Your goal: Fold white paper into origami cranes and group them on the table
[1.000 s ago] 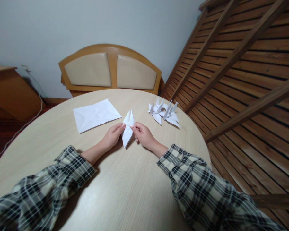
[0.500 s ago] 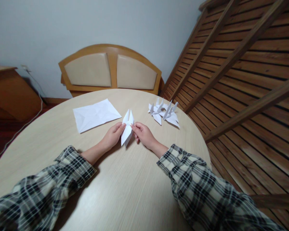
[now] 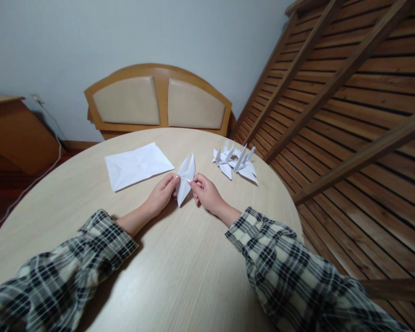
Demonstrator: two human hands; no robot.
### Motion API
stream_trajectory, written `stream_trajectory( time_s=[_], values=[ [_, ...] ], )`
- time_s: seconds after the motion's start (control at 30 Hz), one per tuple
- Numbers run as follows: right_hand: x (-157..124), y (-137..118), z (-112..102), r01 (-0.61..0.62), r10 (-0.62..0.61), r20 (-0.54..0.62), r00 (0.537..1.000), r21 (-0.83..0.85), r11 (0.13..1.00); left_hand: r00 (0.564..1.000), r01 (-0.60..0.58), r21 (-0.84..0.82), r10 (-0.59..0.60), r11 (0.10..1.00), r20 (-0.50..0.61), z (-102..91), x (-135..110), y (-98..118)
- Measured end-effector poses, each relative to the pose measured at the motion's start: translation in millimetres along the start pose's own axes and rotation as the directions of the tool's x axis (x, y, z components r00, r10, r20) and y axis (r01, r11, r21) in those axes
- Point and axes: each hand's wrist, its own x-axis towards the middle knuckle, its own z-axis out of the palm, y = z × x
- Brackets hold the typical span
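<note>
A white folded origami paper (image 3: 186,179) is held upright between my two hands, above the middle of the table. It has a long diamond shape, with a narrow slit near its upper point. My left hand (image 3: 162,193) pinches its left edge, thumb on the near face. From the other side my right hand (image 3: 206,193) pinches the right edge between thumb and fingers. The fingers behind the paper are partly hidden. Left of the paper lies a creased white sheet (image 3: 138,165). To the right stand several folded paper cranes (image 3: 240,166), close together.
The round pale wooden table (image 3: 180,258) spreads under both forearms. Beyond it is a wooden headboard (image 3: 164,99) with two cream panels. A slatted wooden frame (image 3: 349,115) leans along the right. At the left are a brown cabinet (image 3: 17,133) and a white cable (image 3: 31,184).
The folded paper has turned in my hands: two separate points showed at its top and bottom, and now one broader diamond face shows. My hands have barely moved.
</note>
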Motion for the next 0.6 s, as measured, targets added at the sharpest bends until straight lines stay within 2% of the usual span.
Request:
stream_trajectory(
  time_s=[0.33,0.43,0.6],
  values=[
    [1.9,-0.5,-2.4,-0.060,0.063,-0.033,0.997,0.086,0.994,0.996,0.016,0.025,-0.018,1.000,0.086,-1.6,-0.3,-2.2],
    [2.5,-1.9,-3.3,-0.086,0.093,-0.050,0.994,0.124,0.988,0.989,0.014,0.070,-0.024,0.997,0.148,-1.1,-1.4,-0.7],
    [5.0,-1.8,-1.8,-0.042,0.072,-0.140,0.988,0.209,0.977,0.966,-0.022,0.196,-0.029,0.980,0.256,-0.3,-4.6,5.4]
  ],
)
